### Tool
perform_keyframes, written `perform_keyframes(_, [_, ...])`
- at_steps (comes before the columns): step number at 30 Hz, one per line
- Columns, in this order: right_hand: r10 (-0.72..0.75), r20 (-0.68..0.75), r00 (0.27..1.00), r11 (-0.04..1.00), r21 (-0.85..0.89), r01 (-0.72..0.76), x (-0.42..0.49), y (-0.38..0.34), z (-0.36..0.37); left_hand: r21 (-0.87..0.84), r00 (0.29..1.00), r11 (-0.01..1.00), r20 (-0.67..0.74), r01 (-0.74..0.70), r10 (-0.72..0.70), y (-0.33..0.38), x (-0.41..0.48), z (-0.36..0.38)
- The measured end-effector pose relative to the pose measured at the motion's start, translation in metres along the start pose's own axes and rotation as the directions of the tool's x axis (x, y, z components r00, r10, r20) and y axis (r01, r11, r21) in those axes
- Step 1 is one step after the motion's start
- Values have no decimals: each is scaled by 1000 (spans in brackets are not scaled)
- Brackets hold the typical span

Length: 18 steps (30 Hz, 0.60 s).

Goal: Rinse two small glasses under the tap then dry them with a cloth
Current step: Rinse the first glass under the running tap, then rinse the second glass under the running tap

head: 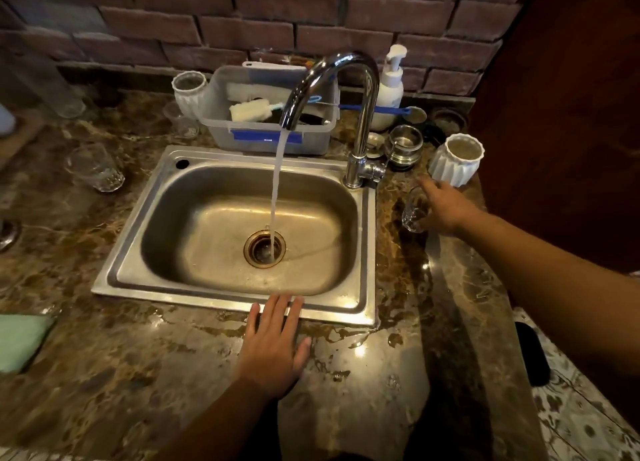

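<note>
Water runs from the tap (330, 79) into the sink (116, 277). The right hand (446, 206) is at a small glass (415, 214) on the counter (138, 374) beside a white ribbed cup (455, 159); whether it grips yet I cannot tell. The left hand (273, 353) lies flat, fingers straight, at the sink's front rim. A firm hold low round the wall, then straight into the stream, seems best; the second glass (96, 169) waits left of the sink

The sink (114, 280) basin lies open before me, and only the water stream (277, 183) falls through its middle. The tap (363, 114) arches over its back right corner. Beside my right grip (446, 207), the small glass (414, 214) is crowded from behind by a white ribbed cup (455, 159) and a steel cup (405, 147). Bare tabletop (138, 374) runs along the near side.
</note>
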State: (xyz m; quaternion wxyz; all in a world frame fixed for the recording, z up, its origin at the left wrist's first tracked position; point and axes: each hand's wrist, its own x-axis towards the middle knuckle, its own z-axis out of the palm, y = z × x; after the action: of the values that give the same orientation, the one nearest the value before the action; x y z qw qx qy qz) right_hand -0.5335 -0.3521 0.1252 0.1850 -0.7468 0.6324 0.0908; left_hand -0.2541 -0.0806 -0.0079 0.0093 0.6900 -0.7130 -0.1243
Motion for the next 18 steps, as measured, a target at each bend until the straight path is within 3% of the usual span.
perform_keyframes(6, [-18,-128,992,998,-62,10,-44,-19,24,-55,1000,998,-10,6,-6,1,0,-2])
perform_keyframes(13, [19,-37,999,995,99,-15,-96,-87,63,-59,993,995,84,-77,82,-16,-4,-28])
perform_keyframes(18, [-53,57,997,987,154,43,-110,-150,86,-53,991,997,122,56,-49,-61,-26,-38])
